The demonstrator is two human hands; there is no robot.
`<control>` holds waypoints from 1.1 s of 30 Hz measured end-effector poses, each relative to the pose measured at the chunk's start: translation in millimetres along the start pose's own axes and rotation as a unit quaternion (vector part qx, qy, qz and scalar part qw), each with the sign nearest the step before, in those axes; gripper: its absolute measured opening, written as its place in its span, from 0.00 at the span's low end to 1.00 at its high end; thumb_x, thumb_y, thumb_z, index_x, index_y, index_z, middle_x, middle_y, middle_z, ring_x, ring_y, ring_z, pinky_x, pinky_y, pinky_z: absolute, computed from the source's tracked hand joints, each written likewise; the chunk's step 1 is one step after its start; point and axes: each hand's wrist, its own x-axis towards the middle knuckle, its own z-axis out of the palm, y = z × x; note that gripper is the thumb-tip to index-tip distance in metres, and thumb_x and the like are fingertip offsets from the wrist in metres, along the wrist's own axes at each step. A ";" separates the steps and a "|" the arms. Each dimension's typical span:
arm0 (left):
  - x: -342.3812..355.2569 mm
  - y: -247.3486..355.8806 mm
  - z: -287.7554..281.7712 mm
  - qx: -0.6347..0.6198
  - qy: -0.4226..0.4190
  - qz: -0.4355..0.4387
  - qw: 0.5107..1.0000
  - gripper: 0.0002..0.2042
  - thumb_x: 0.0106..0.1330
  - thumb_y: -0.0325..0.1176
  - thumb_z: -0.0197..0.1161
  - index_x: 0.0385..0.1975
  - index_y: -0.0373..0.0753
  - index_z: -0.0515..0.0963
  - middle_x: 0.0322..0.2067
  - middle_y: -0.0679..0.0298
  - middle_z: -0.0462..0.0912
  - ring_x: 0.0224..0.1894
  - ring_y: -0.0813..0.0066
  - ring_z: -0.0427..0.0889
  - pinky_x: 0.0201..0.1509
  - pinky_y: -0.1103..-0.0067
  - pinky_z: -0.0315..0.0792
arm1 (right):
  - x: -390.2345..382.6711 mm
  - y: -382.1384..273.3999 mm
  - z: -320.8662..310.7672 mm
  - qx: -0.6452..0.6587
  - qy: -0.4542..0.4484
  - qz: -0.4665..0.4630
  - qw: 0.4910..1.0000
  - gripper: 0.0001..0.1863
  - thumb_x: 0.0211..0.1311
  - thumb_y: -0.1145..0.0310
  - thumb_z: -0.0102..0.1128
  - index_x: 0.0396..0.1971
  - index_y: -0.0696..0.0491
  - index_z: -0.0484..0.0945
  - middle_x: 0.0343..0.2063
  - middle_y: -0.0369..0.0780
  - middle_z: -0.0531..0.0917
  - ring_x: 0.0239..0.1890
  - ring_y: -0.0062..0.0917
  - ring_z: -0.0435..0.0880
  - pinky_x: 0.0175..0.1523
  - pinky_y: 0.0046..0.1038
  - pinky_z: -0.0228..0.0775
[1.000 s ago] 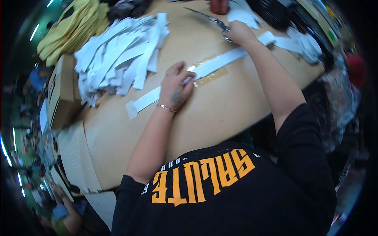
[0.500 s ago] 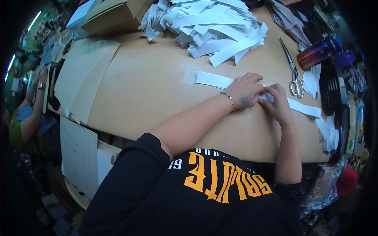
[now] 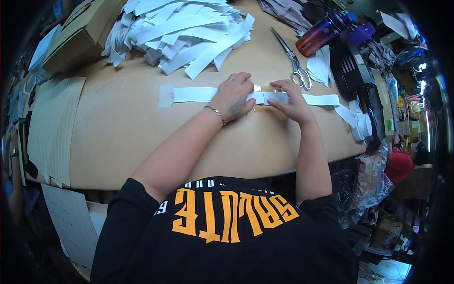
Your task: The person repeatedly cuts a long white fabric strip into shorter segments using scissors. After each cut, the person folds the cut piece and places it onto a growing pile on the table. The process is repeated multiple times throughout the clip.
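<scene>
A long white fabric strip (image 3: 194,94) lies across the table, running left to right beneath both hands. My left hand (image 3: 234,97) presses on it, fingers bent over the far side and thumb at the near edge. A short distance to the right, my right hand (image 3: 292,100) holds the strip between thumb and fingers. Between the hands a seam or cut edge crosses the strip, beside brownish clear tape (image 3: 267,88) on the table. The strip's left end meets a pale translucent patch (image 3: 165,96). Beyond my right hand it leads to a loose white roll (image 3: 363,127).
A heap of cut white strips (image 3: 189,35) covers the far side, next to a cardboard box (image 3: 78,38). Scissors (image 3: 295,66), a red-purple bottle (image 3: 319,35) and a black slotted tray (image 3: 350,66) lie far right. A textured sheet (image 3: 54,128) sits at left.
The whole view has swung to the right. My hands, close together before, are now farther apart, uncovering the strip and the tape between them.
</scene>
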 end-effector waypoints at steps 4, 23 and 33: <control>0.6 2.5 -4.5 0.030 -0.016 -0.005 0.999 0.12 0.50 0.34 0.65 0.32 0.39 0.73 0.48 0.58 0.72 0.52 0.58 0.70 0.50 0.67 0.70 | -19.2 4.8 8.6 -0.073 0.042 0.048 0.995 0.20 0.45 0.64 0.70 0.41 0.51 0.78 0.39 0.38 0.74 0.47 0.34 0.68 0.54 0.32 0.62; 7.3 10.2 -7.4 0.094 -0.061 -0.017 0.994 0.14 0.50 0.35 0.62 0.35 0.39 0.71 0.34 0.59 0.72 0.41 0.59 0.71 0.44 0.67 0.67 | -33.2 9.1 5.2 0.021 0.136 -0.029 0.990 0.17 0.33 0.67 0.76 0.23 0.51 0.75 0.38 0.33 0.79 0.50 0.34 0.69 0.57 0.33 0.61; 8.5 14.7 -9.9 0.113 -0.101 -0.054 0.987 0.14 0.48 0.38 0.60 0.34 0.41 0.72 0.36 0.61 0.71 0.44 0.60 0.71 0.45 0.64 0.66 | -36.4 12.6 2.8 0.065 0.084 0.013 0.994 0.06 0.45 0.69 0.62 0.27 0.48 0.78 0.31 0.32 0.79 0.48 0.30 0.70 0.59 0.41 0.53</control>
